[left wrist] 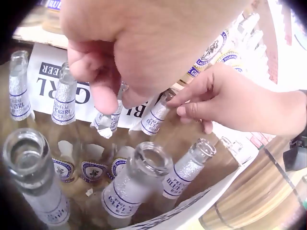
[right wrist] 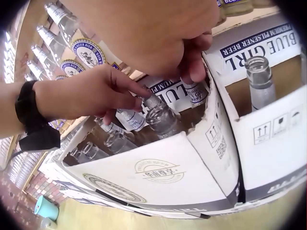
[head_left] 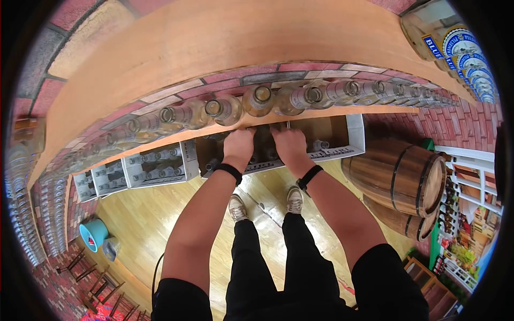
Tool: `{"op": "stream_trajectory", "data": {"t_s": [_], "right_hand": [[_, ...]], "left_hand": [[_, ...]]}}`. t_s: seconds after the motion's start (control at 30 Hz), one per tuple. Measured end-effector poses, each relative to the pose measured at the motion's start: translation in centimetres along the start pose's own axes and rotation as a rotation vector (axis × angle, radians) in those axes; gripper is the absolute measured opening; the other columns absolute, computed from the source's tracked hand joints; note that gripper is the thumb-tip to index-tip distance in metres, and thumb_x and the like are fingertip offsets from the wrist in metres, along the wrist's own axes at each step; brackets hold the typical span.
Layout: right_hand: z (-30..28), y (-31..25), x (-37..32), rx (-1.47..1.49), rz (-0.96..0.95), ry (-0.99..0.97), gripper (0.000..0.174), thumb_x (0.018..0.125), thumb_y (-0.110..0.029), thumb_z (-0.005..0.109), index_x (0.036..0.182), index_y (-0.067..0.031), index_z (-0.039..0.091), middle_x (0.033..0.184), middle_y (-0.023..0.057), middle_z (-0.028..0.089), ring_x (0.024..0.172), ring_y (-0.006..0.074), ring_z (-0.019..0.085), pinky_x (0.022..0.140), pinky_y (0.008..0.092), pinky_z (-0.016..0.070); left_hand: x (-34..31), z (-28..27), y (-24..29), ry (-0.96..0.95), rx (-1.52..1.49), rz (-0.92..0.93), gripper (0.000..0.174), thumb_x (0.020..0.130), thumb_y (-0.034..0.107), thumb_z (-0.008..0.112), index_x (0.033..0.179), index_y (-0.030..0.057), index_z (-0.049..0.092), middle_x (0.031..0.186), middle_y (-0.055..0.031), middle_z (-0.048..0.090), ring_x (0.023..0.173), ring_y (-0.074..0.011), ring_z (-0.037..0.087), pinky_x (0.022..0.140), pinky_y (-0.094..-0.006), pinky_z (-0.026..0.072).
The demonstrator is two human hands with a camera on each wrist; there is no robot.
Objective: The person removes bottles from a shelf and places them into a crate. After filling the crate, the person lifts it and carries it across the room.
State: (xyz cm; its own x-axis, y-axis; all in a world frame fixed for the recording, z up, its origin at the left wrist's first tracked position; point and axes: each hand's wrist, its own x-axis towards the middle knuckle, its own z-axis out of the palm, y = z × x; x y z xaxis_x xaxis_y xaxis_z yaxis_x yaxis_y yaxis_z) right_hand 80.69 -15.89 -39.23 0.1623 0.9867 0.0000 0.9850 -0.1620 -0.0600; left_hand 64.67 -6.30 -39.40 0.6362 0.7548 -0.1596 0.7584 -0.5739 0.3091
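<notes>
Both hands reach down into a white Blue Girl beer carton holding several clear glass bottles. My left hand pinches the neck of an empty beer bottle, whose silver foil is torn. Beside it, my right hand grips the foil-wrapped neck of another beer bottle, near the carton's far wall. That bottle's neck also shows under the fingers in the right wrist view. Uncapped bottles stand around them, one with its open mouth close to the left wrist camera.
A wooden shelf with a row of bottles runs just beyond the hands. More cartons of bottles stand to the left. Wooden barrels are at the right, and a blue bucket sits on the floor at left.
</notes>
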Motion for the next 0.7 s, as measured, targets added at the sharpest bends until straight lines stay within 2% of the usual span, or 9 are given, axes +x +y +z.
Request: {"op": "stream_trajectory", "data": {"t_s": [0.1,0.17,0.3,0.37,0.4,0.47,0.57,0.63,0.7], "right_hand": [[-1.7,0.0,-1.5,0.121,-0.056,0.039,0.033,0.082,-0.012,0.067,0.114,-0.0164,0.075,0.081,0.0061,0.069,0.076,0.0259,0.071,0.071,0.0398,0.0562],[-4.1,0.2,-3.0,0.272,-0.051,0.202,0.016,0.080,-0.015,0.071,0.096,-0.0122,0.071,0.082,0.0057,0.069,0.078,0.0262,0.068,0.073,0.0411,0.0545],[-6.2,5.3,-5.9,0.298,0.126,0.177,0.027,0.080,-0.018,0.073,0.107,-0.0140,0.072,0.092,0.0062,0.071,0.089,0.0281,0.066,0.081,0.0432,0.0530],[-5.5,8.5,-7.5,0.172,0.312,0.206,0.038,0.081,-0.021,0.074,0.119,-0.0174,0.071,0.102,0.0077,0.072,0.099,0.0301,0.064,0.086,0.0456,0.0502],[-5.1,9.4,-8.0,0.165,0.314,0.210,0.038,0.081,-0.021,0.074,0.119,-0.0174,0.071,0.102,0.0077,0.072,0.099,0.0301,0.064,0.086,0.0456,0.0502],[-3.9,11.0,-9.2,0.114,0.387,-0.014,0.047,0.082,-0.025,0.076,0.128,-0.0200,0.068,0.109,0.0076,0.071,0.104,0.0307,0.062,0.089,0.0467,0.0480],[-1.4,12.0,-9.7,0.076,0.320,-0.058,0.034,0.082,-0.028,0.076,0.115,-0.0200,0.071,0.098,0.0052,0.072,0.100,0.0285,0.064,0.085,0.0461,0.0473],[-0.6,12.3,-9.6,0.072,0.281,-0.020,0.020,0.082,-0.029,0.076,0.097,-0.0180,0.070,0.086,0.0033,0.072,0.094,0.0276,0.065,0.081,0.0450,0.0468],[0.0,12.8,-9.5,0.106,0.295,-0.031,0.018,0.082,-0.028,0.076,0.096,-0.0172,0.069,0.086,0.0037,0.072,0.093,0.0275,0.065,0.081,0.0443,0.0470]], "left_hand": [[-1.1,-1.1,0.9,0.027,-0.075,0.001,0.019,0.097,0.023,0.060,0.104,0.0124,0.074,0.094,-0.0170,0.072,0.084,-0.0372,0.072,0.073,-0.0485,0.0600],[-1.9,-1.5,1.8,0.035,-0.130,0.012,0.019,0.096,0.024,0.062,0.103,0.0116,0.074,0.095,-0.0179,0.072,0.084,-0.0385,0.072,0.073,-0.0493,0.0596],[-2.8,-2.3,6.8,0.082,-0.359,0.130,0.019,0.090,0.022,0.069,0.104,0.0097,0.072,0.095,-0.0148,0.070,0.085,-0.0374,0.069,0.074,-0.0497,0.0566],[-2.9,-2.3,10.1,0.069,-0.416,0.178,0.020,0.089,0.022,0.071,0.104,0.0100,0.072,0.095,-0.0129,0.069,0.087,-0.0365,0.068,0.075,-0.0494,0.0558],[-2.6,-2.0,11.9,0.077,-0.295,0.221,0.020,0.088,0.024,0.071,0.103,0.0108,0.072,0.095,-0.0111,0.069,0.091,-0.0342,0.067,0.077,-0.0480,0.0547],[-2.1,-0.9,14.4,0.091,-0.177,0.268,0.021,0.087,0.025,0.072,0.103,0.0117,0.073,0.094,-0.0093,0.069,0.095,-0.0320,0.066,0.079,-0.0466,0.0536],[-1.2,2.9,16.2,0.115,0.101,0.254,0.021,0.083,0.022,0.074,0.100,0.0117,0.072,0.095,-0.0066,0.070,0.102,-0.0271,0.063,0.084,-0.0425,0.0502],[-0.3,3.6,16.8,-0.063,0.252,0.271,0.017,0.080,0.019,0.073,0.096,0.0106,0.073,0.092,-0.0065,0.073,0.102,-0.0263,0.064,0.085,-0.0412,0.0486],[0.3,4.1,17.1,-0.116,0.294,0.235,0.013,0.084,0.018,0.068,0.093,0.0114,0.074,0.090,-0.0060,0.074,0.103,-0.0248,0.063,0.085,-0.0402,0.0475]]}}
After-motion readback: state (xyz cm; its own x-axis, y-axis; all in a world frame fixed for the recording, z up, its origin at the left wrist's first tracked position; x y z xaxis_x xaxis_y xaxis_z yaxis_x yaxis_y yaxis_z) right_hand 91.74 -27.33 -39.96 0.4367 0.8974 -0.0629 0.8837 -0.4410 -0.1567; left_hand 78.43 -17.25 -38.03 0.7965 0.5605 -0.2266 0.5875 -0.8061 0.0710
